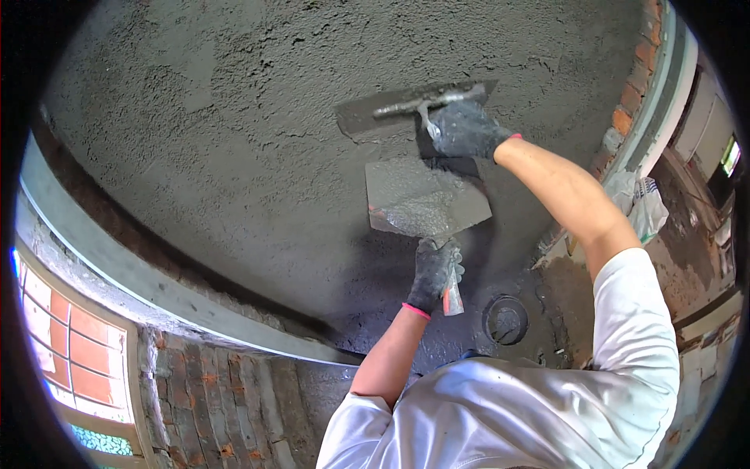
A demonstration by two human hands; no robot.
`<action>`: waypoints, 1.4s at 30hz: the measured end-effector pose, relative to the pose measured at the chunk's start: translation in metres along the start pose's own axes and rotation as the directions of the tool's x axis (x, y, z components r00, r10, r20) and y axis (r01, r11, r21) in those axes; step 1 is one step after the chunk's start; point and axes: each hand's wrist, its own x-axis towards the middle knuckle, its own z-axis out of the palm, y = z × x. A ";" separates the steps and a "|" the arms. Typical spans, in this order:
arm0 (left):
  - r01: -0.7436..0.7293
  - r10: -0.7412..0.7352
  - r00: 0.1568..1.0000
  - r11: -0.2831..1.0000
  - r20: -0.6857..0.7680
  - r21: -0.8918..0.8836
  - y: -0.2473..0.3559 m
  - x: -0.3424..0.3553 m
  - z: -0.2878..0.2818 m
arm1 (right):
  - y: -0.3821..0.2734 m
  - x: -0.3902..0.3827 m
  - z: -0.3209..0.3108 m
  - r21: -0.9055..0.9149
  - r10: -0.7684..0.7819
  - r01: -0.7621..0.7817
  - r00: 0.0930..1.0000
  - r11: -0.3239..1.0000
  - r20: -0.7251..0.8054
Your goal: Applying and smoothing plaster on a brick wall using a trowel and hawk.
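Note:
My right hand (469,129), in a dark glove with a pink cuff, is closed round the handle of a long steel plastering trowel (358,119). The blade lies against a broad surface of wet grey mortar (234,148), rough toward the top and smoother lower down. Below the trowel, my left hand (433,273), gloved alike, grips a plasterer's hawk (383,181). Its handle end sticks out under my fingers. A heap of wet mortar (430,205) covers part of the hawk's flat plate.
A round bucket (491,332) stands below and right of my left hand. Exposed bricks (623,121) and a pale strip edge the mortar at right; a grey strip (117,246) curves along its left. A white bag (648,211) is behind my right arm. A barred window (74,336) is at lower left.

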 end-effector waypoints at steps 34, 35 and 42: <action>-0.127 0.124 0.981 0.992 -0.147 -0.011 -0.080 0.054 0.077 | 0.132 -0.088 -0.010 0.068 0.207 -0.195 0.934 0.978 -0.291; -0.090 0.087 0.985 0.996 -0.148 -0.015 -0.078 0.052 0.078 | 0.131 -0.092 -0.004 0.279 0.450 -0.377 0.848 0.883 -0.280; -0.107 0.102 0.988 0.993 -0.114 -0.041 -0.072 0.047 0.078 | 0.052 -0.121 0.054 0.066 0.385 -0.379 0.914 0.923 -0.131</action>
